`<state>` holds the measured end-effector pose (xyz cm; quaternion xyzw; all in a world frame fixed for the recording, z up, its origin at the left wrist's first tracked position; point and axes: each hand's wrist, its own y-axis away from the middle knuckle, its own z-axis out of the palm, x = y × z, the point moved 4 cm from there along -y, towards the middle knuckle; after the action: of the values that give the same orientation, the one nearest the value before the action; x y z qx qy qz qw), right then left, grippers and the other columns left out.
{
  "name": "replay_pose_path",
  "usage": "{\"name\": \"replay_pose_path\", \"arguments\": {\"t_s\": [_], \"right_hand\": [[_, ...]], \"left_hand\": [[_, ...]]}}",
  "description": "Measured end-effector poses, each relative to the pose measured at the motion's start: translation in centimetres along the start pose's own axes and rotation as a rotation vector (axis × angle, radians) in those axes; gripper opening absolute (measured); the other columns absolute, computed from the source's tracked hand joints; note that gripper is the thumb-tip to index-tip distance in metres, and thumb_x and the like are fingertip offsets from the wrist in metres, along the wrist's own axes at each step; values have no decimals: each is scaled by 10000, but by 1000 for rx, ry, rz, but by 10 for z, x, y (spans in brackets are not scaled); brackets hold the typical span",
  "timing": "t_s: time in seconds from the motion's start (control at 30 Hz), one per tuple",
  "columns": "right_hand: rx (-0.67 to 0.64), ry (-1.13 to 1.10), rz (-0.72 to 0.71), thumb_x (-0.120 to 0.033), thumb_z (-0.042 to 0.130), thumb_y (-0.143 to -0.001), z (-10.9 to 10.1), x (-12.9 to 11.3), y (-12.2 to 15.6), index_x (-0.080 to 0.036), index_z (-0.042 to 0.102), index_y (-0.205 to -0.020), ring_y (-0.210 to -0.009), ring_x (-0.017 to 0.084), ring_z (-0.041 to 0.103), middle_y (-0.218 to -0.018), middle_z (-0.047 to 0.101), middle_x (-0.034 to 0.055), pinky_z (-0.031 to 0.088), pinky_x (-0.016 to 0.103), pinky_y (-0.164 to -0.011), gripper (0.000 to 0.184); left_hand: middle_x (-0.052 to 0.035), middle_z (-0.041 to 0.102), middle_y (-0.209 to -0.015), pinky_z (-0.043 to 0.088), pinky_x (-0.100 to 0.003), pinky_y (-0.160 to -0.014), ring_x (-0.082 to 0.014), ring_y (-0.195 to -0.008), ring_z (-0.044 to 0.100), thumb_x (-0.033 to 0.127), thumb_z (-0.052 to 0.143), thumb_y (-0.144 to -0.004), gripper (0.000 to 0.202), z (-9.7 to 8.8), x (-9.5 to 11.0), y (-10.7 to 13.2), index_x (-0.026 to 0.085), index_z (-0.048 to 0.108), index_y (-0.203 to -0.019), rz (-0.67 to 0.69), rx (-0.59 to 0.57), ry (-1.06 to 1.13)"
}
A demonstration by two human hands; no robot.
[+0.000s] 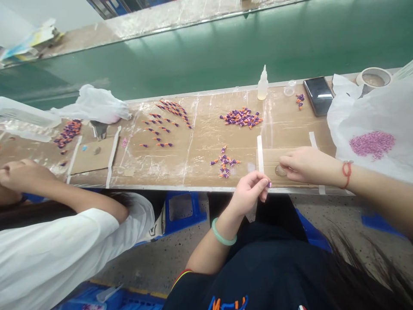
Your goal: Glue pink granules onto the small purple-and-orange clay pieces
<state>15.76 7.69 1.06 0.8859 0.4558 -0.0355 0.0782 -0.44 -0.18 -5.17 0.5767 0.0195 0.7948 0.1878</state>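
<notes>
My left hand (251, 192) is at the table's front edge, thumb and fingers pinched on a small purple piece (269, 184) with a pinkish spot. My right hand (305, 164) reaches in from the right, its fingers closed and pointing down at a round clear blob (280, 171) on a cardboard mat (300, 156). Whatever those fingertips hold, if anything, is hidden. Left of the mat lies a loose cluster of small purple and orange pieces (226, 162). Behind it sits a denser heap of similar pieces (241, 117).
A dropper bottle (263, 86) stands at the back near a clear cap (289, 88) and a black phone (318, 96). Pink bits (372, 144) lie on white sheeting at right, below a tape roll (374, 78). Orange-purple pieces (174, 107) stand spread leftward, near a co-worker's hands (24, 174).
</notes>
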Motion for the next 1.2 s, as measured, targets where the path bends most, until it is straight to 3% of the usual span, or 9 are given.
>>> {"name": "replay_pose_path", "arguments": {"t_s": [0.2, 0.3, 0.43, 0.57, 0.9, 1.2], "right_hand": [[53, -110, -3, -252, 494, -894, -8, 1, 2, -194, 467, -630, -506, 130, 411, -554, 534, 25, 226, 280, -538, 272], [114, -347, 13, -250, 495, -886, -22, -2, 8, -205, 442, -648, -507, 118, 424, -574, 533, 1, 281, 266, -530, 248], [175, -777, 66, -277, 505, -938, -40, -13, 22, -210, 499, -736, -672, 137, 615, -780, 690, 33, 422, 243, -603, 213], [153, -991, 95, -280, 509, -959, -50, -26, 30, -205, 460, -714, -730, 141, 650, -817, 710, 41, 436, 218, -580, 260], [263, -918, 80, -187, 540, -898, -60, -33, 37, -198, 506, -704, -513, 70, 468, -663, 634, -30, 333, 199, -475, 198], [276, -892, 55, -116, 555, -889, -60, -35, 39, -191, 600, -786, -657, 82, 619, -801, 716, -30, 431, 182, -593, 136]], "left_hand": [[-15, 685, -739, 528, -210, -571, -76, -569, 598, 400, 844, -765, 331, -1, 0, -1, 134, 673, -861, -13, 35, 89], [-34, 725, -778, 556, -219, -586, -90, -595, 634, 381, 888, -710, 346, 0, 7, -2, 138, 687, -854, 14, 63, 130], [-38, 753, -774, 569, -223, -559, -93, -561, 642, 375, 896, -704, 321, 10, 28, -2, 149, 694, -812, 125, 53, 185], [-40, 769, -797, 575, -209, -537, -91, -548, 662, 351, 880, -741, 271, 24, 47, 2, 154, 707, -813, 198, -20, 215], [-55, 788, -801, 608, -225, -554, -121, -570, 702, 337, 888, -737, 261, 33, 51, 5, 154, 713, -798, 196, -31, 194], [-63, 806, -850, 611, -216, -550, -119, -580, 711, 284, 887, -736, 214, 36, 52, 3, 153, 727, -790, 192, -31, 219]]}}
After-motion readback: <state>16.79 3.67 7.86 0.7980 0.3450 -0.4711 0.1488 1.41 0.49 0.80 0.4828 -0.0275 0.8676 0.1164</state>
